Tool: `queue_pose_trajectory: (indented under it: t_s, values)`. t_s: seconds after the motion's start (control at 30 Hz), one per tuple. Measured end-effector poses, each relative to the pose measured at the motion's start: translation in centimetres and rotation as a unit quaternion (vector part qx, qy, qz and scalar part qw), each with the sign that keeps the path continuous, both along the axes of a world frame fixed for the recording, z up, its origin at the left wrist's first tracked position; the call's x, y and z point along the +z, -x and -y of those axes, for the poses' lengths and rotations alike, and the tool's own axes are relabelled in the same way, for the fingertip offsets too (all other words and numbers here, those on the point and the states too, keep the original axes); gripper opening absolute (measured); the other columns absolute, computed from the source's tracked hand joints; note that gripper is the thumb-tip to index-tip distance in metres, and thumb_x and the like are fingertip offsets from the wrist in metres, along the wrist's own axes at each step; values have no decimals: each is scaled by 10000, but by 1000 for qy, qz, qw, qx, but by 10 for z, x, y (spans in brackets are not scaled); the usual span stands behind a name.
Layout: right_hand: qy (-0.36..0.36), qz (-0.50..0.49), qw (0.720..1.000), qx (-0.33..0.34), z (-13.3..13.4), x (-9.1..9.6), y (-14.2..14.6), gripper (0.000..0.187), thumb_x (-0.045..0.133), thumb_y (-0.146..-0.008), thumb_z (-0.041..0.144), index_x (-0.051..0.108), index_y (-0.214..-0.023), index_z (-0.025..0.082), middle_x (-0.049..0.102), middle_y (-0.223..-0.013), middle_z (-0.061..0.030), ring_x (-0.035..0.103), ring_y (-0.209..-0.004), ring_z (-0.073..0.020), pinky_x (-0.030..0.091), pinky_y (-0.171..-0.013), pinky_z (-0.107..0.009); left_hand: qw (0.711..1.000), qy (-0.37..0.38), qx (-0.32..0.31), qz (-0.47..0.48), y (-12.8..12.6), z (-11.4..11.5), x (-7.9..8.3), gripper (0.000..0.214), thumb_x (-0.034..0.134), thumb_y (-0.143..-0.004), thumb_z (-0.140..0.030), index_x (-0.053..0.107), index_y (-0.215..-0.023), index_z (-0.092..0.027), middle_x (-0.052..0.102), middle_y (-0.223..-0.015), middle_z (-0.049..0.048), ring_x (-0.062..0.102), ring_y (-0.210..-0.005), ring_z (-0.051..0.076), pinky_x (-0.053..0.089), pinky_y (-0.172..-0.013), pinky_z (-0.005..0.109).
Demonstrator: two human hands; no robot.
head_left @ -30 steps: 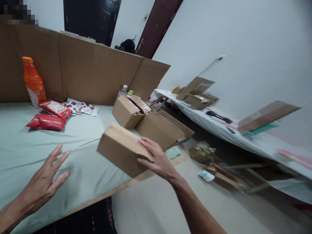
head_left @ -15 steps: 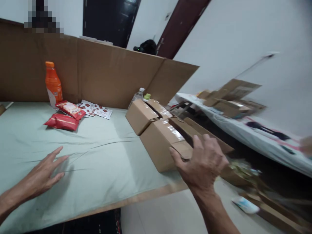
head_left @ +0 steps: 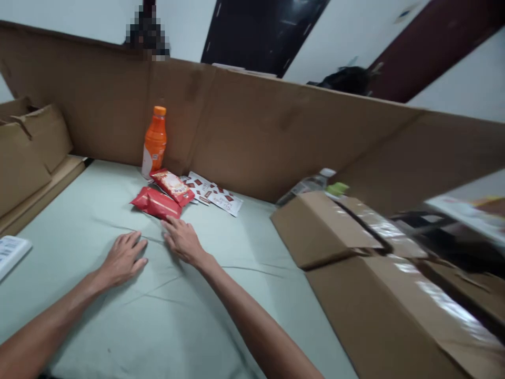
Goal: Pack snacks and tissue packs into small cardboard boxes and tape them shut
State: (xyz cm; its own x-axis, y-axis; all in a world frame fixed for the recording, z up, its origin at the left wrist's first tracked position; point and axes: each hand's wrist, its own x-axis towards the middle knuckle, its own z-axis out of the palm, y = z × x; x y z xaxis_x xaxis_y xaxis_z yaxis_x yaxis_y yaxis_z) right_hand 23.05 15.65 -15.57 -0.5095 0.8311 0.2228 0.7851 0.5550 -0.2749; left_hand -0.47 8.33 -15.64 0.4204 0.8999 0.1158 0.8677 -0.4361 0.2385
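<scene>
Both of my hands lie flat on the pale green cloth (head_left: 221, 295) of the table, palms down. My left hand (head_left: 123, 257) has its fingers spread and holds nothing. My right hand (head_left: 182, 239) is stretched out beside it, its fingertips just short of a red snack packet (head_left: 155, 203). A second red packet (head_left: 172, 186) lies behind the first. An orange drink bottle (head_left: 154, 140) stands upright at the back, against a tall cardboard wall (head_left: 244, 126). White and red sachets (head_left: 215, 195) lie to the right of the packets.
Taped cardboard boxes (head_left: 323, 226) (head_left: 390, 310) crowd the right side of the table, with a clear bottle (head_left: 305, 185) and a green cap (head_left: 337, 188) behind them. More cardboard (head_left: 23, 152) stands at the left. A white labelled object (head_left: 10, 252) lies at the left edge.
My right hand has set down the brown box at the right and swung left to the cloth near the red packets. My view has turned left; the left hand has moved forward.
</scene>
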Motion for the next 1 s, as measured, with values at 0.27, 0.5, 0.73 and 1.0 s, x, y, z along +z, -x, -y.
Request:
queue_pose_trajectory:
  t_s: [0.27,0.5,0.73,1.0]
  values:
    - [-46,-68,997,-10,-10,-25,23,463,509,-955,261,606,-1390,130,476,-1579,-231,477,-1441,-370,466,-1127,-600,997,-57,49,25,3,14,22,515,744,-886,-340,637,-1363,-178,537,-1537,207,530,-1413,357,495,-1140,503]
    - [-83,-87,991,-60,69,-65,-41,355,483,-995,410,722,-1183,228,551,-1526,-188,586,-1347,-378,539,-1021,-615,943,-236,221,73,136,18,135,689,527,-1009,-332,308,-1606,-67,266,-1711,216,179,-1607,411,163,-1314,627]
    - [-61,-122,985,-101,81,-85,-56,389,487,-971,451,749,-1182,255,642,-1432,-173,641,-1296,-387,542,-1021,-643,875,-262,404,46,271,12,195,423,510,-1017,-447,632,-1270,-131,692,-1325,52,603,-1325,385,495,-1085,597]
    - [-45,-239,965,-97,93,-17,-54,381,556,-956,478,737,-1199,249,581,-1521,-167,565,-1399,-353,506,-1090,-604,948,-227,215,59,224,51,212,371,476,-944,-469,699,-1002,-178,647,-724,-88,663,-618,132,578,-670,242]
